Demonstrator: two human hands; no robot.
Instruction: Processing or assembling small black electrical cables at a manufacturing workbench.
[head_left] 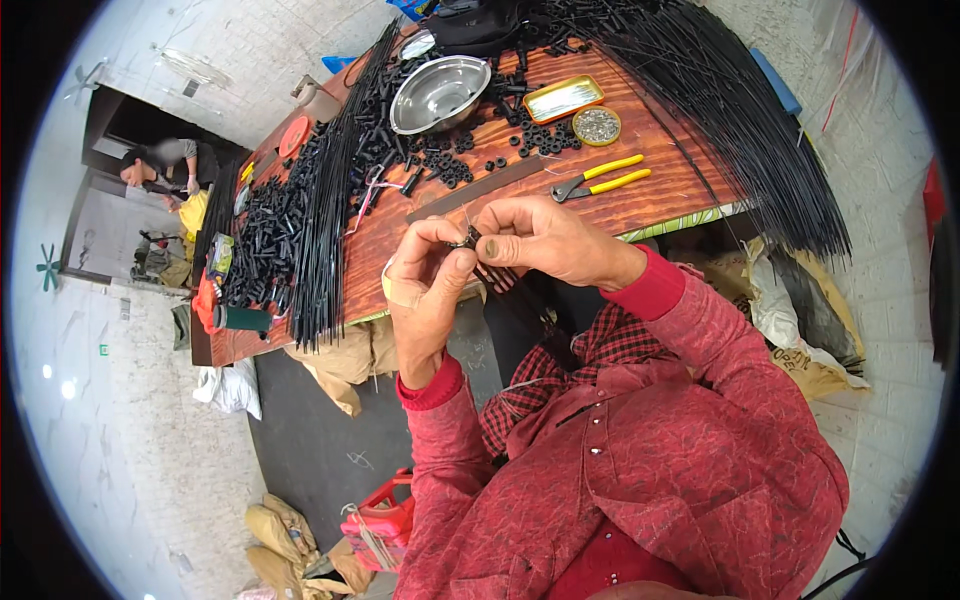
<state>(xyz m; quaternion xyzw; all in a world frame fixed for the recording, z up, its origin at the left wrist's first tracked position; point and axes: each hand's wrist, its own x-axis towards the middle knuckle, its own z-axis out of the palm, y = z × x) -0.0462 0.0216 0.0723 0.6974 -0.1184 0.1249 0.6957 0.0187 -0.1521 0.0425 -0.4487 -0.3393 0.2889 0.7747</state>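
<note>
Both hands meet in front of me, above my lap and near the table's front edge. My left hand [424, 280] is closed in a pinch, with a tan bandage on it. My right hand [548, 236] pinches from the other side. Between the fingertips is a small black part [470, 239], its exact kind too small to make out. Below the hands, thin black rods [517, 292] run down toward my lap; whether they join the part is hidden. Yellow-handled pliers [600, 180] lie on the table just beyond my right hand.
The wooden table [680, 175] bears a metal bowl [440, 95], a yellow tray of thin pins [564, 99], a round dish of small metal pieces [597, 126], black tubes [270, 225] and bundles of black rods [720, 110]. A red stool [385, 510] stands lower left. Another person [180, 165] bends at the far left.
</note>
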